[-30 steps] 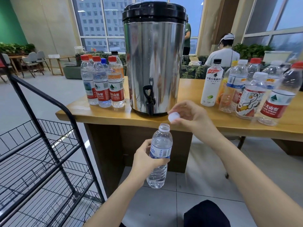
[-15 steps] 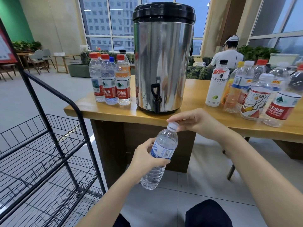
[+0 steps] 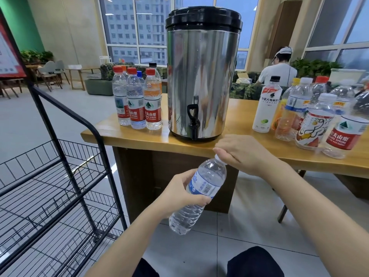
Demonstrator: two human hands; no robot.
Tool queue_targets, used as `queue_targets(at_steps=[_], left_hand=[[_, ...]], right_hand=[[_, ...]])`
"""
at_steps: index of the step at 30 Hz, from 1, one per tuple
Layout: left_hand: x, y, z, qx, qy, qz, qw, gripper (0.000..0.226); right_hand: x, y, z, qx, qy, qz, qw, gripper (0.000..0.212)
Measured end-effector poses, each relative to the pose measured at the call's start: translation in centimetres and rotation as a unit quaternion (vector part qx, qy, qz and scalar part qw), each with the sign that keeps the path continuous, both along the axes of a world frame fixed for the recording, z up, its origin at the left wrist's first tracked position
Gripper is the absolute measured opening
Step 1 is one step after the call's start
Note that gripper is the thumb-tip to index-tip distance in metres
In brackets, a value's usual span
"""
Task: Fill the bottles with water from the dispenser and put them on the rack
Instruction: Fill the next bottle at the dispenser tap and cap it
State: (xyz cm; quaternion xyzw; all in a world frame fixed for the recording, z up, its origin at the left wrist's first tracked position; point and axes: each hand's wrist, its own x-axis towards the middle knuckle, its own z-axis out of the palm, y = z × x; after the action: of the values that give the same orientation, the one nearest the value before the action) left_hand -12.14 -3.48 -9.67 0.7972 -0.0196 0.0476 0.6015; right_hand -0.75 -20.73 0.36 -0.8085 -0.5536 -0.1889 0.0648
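My left hand (image 3: pixel 182 193) grips a clear water bottle (image 3: pixel 201 188) round its blue-and-white label, tilted with its neck up to the right, below the table edge. My right hand (image 3: pixel 239 154) is curled over the bottle's white cap (image 3: pixel 218 156), mostly hiding it. The bottle holds water. Behind stands the steel dispenser (image 3: pixel 202 76) with a black lid and a black tap (image 3: pixel 193 121). The black wire rack (image 3: pixel 56 188) stands at the left, its shelves bare.
Several capped bottles (image 3: pixel 137 100) stand left of the dispenser on the wooden table (image 3: pixel 139 137). Several more bottles (image 3: pixel 311 116), some of them looking empty, crowd the right side. A person sits behind, facing away (image 3: pixel 278 70). Tiled floor lies below.
My right hand brought the white cap down onto the bottle's neck and now covers it. The bottle tilted further to the right in my left hand.
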Motion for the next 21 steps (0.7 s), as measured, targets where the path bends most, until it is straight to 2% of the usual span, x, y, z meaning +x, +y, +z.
queue_targets(at_steps=[4, 5, 8, 10, 16, 19, 21], left_hand=[[0.3, -1.4, -0.6, 0.058, -0.049, 0.092, 0.993, 0.062], [0.4, -1.4, -0.6, 0.055, -0.046, 0.098, 0.993, 0.065], [0.5, 0.1, -0.2, 0.013, 0.002, 0.024, 1.000, 0.065], [0.3, 0.5, -0.1, 0.015, 0.003, 0.002, 1.000, 0.065], [-0.1, 0.0, -1.3, 0.067, -0.062, 0.150, 0.985, 0.069], [-0.7, 1.1, -0.7, 0.037, -0.082, 0.197, 0.976, 0.068], [-1.0, 2.3, 0.3, 0.012, -0.082, 0.222, 0.971, 0.069]], right_hand=[[-1.1, 1.4, -0.5, -0.042, -0.022, -0.194, 0.980, 0.057], [-1.1, 1.5, -0.7, -0.049, -0.042, -0.205, 0.977, 0.059], [-0.7, 1.2, -0.7, -0.003, -0.078, -0.085, 0.993, 0.068], [-0.5, 1.2, -0.4, 0.010, -0.081, -0.048, 0.996, 0.061], [-2.6, 4.3, -0.9, 0.007, -0.102, -0.183, 0.978, 0.054], [-3.9, 6.3, -0.5, 0.043, -0.123, -0.177, 0.976, 0.065], [-4.2, 7.5, -0.5, 0.103, -0.053, -0.151, 0.982, 0.075]])
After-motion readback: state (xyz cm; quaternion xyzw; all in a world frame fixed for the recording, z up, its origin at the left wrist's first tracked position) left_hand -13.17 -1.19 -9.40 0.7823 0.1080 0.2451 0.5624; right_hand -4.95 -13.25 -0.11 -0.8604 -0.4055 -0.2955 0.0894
